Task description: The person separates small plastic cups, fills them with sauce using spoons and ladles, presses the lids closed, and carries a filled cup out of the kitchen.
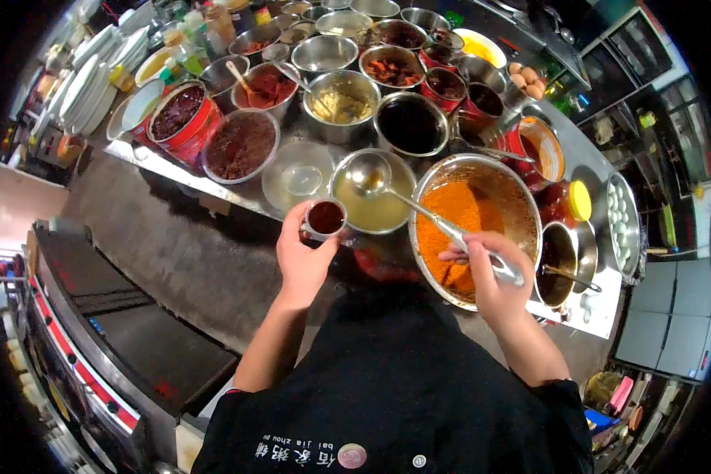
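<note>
My left hand (306, 257) is wrapped round a small cup (325, 217) with dark red-brown contents, held near the table's front edge. A long-handled metal ladle (430, 215) is gripped by its handle in my right hand (498, 272). The ladle's round bowl is over a metal bowl of cloudy yellowish liquid (375, 207); I cannot tell whether it touches the liquid. Beneath my right hand stands a large metal bowl of orange-red powder (460, 225). Left of the liquid sits a translucent plastic tub (280, 180).
Many seasoning containers crowd the table, among them a bowl of black liquid (411, 124), a tub of dark red paste (241, 146) and a yellow-lidded jar (578, 201). Stacked plates (95, 87) stand far left. A stove counter (150, 332) lies at lower left.
</note>
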A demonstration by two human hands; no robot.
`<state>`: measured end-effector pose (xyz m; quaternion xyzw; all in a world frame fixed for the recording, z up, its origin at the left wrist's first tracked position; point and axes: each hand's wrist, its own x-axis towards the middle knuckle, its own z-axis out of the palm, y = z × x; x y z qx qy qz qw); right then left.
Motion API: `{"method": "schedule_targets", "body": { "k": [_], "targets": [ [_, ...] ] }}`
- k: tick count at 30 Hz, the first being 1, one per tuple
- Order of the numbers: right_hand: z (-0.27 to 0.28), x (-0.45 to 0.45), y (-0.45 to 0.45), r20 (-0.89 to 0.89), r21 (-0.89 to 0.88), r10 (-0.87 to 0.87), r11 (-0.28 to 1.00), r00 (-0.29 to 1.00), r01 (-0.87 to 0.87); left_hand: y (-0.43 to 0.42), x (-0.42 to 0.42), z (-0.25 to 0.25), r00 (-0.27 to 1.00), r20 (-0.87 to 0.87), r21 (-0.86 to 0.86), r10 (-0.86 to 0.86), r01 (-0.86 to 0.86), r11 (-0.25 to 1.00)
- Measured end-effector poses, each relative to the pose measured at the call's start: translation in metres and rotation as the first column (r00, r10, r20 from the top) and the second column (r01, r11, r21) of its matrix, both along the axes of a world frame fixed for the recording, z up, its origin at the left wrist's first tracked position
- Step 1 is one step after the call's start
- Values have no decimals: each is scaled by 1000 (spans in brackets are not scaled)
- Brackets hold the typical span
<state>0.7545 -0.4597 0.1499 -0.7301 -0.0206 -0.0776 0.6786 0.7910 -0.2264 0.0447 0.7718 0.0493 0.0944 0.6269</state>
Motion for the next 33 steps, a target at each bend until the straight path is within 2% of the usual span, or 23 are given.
{"method": "schedule_targets", "body": {
  "k": [2, 3, 4, 5, 6, 7, 8, 9, 10, 12, 13, 15, 19, 22, 24, 26, 27, 29, 30, 32, 33],
  "targets": [
    [12, -5, 3, 220, -414, 187, 907, 957, -82, 2, 0, 1, 1000, -27, 20, 13, -12, 1000],
    [22, -9, 4, 225, -570, 300, 812, 927, -125, 3, -1, 5, 1000, 4, 36, 11, -11, 999],
    [22, -12, 5, 225, -573, 305, 810, 925, -128, 2, -1, 11, 999, 35, 51, 7, -9, 999],
    [20, -16, 7, 294, -641, 419, 753, 859, -148, 1, 0, 20, 997, -42, 93, 57, -53, 994],
    [20, -18, 7, 347, -706, 528, 691, 775, -155, 0, 1, 21, 997, -41, 89, 59, -55, 994],
    [24, -18, 7, 331, -763, 594, 626, 734, -162, 1, 3, 22, 997, -61, -9, 38, -39, 999],
    [24, -18, 6, 330, -766, 595, 623, 733, -161, 1, 4, 22, 997, -78, -107, 14, -23, 994],
    [24, -18, 5, 350, -787, 582, 608, 734, -107, 2, 4, 14, 999, 18, 1, 51, -51, 999],
    [24, -19, 5, 371, -805, 569, 591, 734, -51, 3, 3, 14, 999, 19, -3, 48, -48, 999],
    [20, -13, 8, 403, -779, 503, 627, 765, -2, 5, 4, 21, 999, 28, -173, -47, 51, 984],
    [16, -10, 8, 397, -753, 437, 658, 807, 13, 6, 4, 20, 998, 29, -177, -49, 54, 983],
    [5, -2, 11, 375, -714, 334, 700, 865, 39, 9, 2, 18, 997, 48, 4, -55, 54, 999],
    [-26, 9, 19, 234, -712, 252, 702, 939, -11, 12, -3, 20, 994, 56, -74, -95, 99, 992],
    [-39, 17, 27, 253, -753, 289, 659, 924, 0, 13, -7, 24, 994, 84, -106, -71, 79, 991],
    [-41, 20, 32, 223, -740, 267, 673, 937, -16, 13, -11, 26, 989, 131, -161, -62, 83, 983],
    [-34, 19, 35, 47, -768, 250, 628, 967, -125, 13, -14, 31, 990, 113, -173, -84, 103, 980],
    [-28, 21, 35, 48, -766, 242, 632, 969, -120, 12, -15, 36, 988, 96, -208, -119, 137, 968],
    [-15, 25, 32, 309, -801, 301, 594, 902, 76, 9, -19, 46, 984, 79, -239, -162, 177, 955],
    [-12, 28, 29, 309, -798, 292, 597, 905, 80, 6, -22, 50, 971, 74, -255, -225, 237, 937],
    [-8, 33, 23, 199, -523, 180, 850, 963, -51, -5, -27, 59, 951, 69, -270, -301, 308, 912],
    [-14, 35, 24, 103, -266, 168, 954, 980, -136, -13, -30, 63, 928, 79, -281, -363, 370, 885]
  ]
}}
